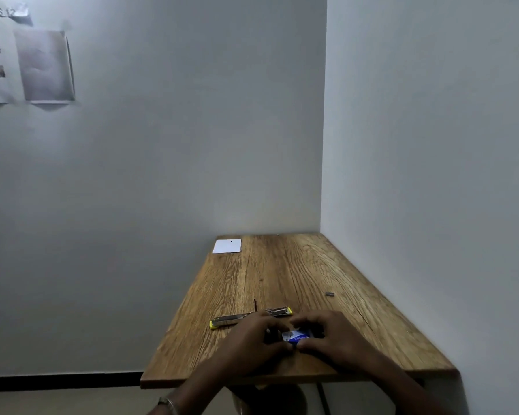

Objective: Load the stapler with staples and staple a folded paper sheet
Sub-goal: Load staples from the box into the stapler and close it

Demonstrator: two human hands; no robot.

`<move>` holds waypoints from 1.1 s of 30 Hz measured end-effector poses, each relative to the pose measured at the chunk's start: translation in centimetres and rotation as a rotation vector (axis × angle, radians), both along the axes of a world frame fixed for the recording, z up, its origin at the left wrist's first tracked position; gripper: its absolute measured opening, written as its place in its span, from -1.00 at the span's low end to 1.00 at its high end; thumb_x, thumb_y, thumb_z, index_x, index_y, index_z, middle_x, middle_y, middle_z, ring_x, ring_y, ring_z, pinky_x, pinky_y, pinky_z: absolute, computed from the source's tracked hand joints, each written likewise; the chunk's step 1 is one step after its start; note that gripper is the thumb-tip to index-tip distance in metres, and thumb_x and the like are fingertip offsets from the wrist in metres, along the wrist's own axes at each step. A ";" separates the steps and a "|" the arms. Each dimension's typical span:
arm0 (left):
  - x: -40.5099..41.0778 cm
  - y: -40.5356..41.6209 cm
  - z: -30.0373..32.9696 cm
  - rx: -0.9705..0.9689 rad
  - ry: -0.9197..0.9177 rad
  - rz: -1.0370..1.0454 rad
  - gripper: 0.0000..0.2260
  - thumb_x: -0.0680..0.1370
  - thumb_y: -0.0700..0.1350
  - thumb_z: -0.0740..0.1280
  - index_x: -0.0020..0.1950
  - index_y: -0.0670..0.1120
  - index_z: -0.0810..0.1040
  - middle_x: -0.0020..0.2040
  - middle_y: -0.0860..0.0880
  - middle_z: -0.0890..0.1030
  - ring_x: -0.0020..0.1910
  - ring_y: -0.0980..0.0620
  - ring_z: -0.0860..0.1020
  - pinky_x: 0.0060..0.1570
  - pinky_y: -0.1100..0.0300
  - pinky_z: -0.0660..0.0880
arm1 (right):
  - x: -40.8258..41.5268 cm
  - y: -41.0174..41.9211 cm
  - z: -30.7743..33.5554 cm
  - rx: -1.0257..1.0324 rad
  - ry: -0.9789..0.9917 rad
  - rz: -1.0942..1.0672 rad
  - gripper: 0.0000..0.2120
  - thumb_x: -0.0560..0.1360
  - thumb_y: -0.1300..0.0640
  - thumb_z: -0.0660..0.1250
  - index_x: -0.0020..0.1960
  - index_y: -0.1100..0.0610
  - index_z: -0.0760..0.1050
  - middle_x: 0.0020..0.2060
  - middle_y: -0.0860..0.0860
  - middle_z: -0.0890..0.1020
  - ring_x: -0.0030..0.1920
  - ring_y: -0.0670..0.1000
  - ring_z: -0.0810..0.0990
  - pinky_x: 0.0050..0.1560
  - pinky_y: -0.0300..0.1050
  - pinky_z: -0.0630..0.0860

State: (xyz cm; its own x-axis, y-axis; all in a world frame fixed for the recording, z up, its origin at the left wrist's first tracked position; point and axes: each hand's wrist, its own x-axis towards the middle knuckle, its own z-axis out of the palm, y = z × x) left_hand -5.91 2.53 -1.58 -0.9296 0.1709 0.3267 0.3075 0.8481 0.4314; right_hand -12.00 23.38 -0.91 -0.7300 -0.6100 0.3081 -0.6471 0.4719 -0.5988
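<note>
A small blue and white staple box (296,336) is held between both hands, low over the wooden table (297,280). My left hand (253,339) grips its left end and my right hand (327,335) its right end. Just behind the hands lies the stapler (246,317), metal with yellow ends, opened out flat and partly hidden by my left fingers. A white paper sheet (227,246) lies at the table's far left corner. A short strip of staples (329,294) rests on the table to the right.
The table stands in a corner, with a wall along its right side and another behind it. Printed sheets (44,65) hang on the back wall at upper left. A round stool top (270,399) shows under the table's front edge.
</note>
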 end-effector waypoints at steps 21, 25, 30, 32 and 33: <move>-0.3 -0.4 -0.7 -0.019 0.026 0.024 -0.68 0.51 0.14 0.40 0.25 0.14 0.57 0.09 0.19 0.49 0.03 0.23 0.47 0.05 0.25 0.50 | -0.9 2.4 1.7 0.116 0.038 -0.011 -0.87 0.50 0.05 0.43 0.01 -0.15 0.62 -0.07 -0.19 0.68 0.01 -0.29 0.59 -0.02 -0.36 0.55; -0.2 -0.3 -0.7 -0.028 0.032 0.029 -0.68 0.51 0.15 0.40 0.25 0.15 0.56 0.11 0.17 0.50 0.02 0.22 0.47 0.04 0.24 0.50 | -1.1 1.6 2.5 0.221 0.074 0.032 -0.89 0.48 0.03 0.44 0.00 -0.05 0.67 -0.09 -0.16 0.69 -0.04 -0.21 0.62 -0.02 -0.29 0.58; -0.1 -0.4 -0.7 -0.021 0.041 0.024 -0.69 0.52 0.14 0.40 0.24 0.14 0.57 0.12 0.14 0.53 0.04 0.20 0.49 0.06 0.22 0.51 | -1.4 1.5 3.3 0.260 0.086 0.084 -0.88 0.49 0.13 0.45 0.02 0.01 0.67 -0.13 -0.21 0.66 -0.04 -0.27 0.61 -0.11 -0.44 0.49; -0.2 -0.4 -0.7 -0.017 0.035 0.026 -0.69 0.52 0.14 0.40 0.24 0.14 0.57 0.12 0.15 0.52 0.04 0.21 0.48 0.07 0.21 0.51 | -1.4 1.5 3.6 0.289 0.085 0.093 -0.88 0.50 0.13 0.45 0.02 0.01 0.67 -0.16 -0.25 0.63 -0.06 -0.29 0.60 -0.11 -0.44 0.48; -0.2 -0.4 -0.7 -0.014 0.033 0.027 -0.69 0.52 0.14 0.40 0.24 0.14 0.57 0.12 0.15 0.52 0.04 0.21 0.48 0.08 0.21 0.51 | -1.5 1.5 3.7 0.302 0.082 0.097 -0.88 0.50 0.13 0.44 0.03 0.01 0.67 -0.15 -0.24 0.63 -0.06 -0.28 0.60 -0.09 -0.43 0.49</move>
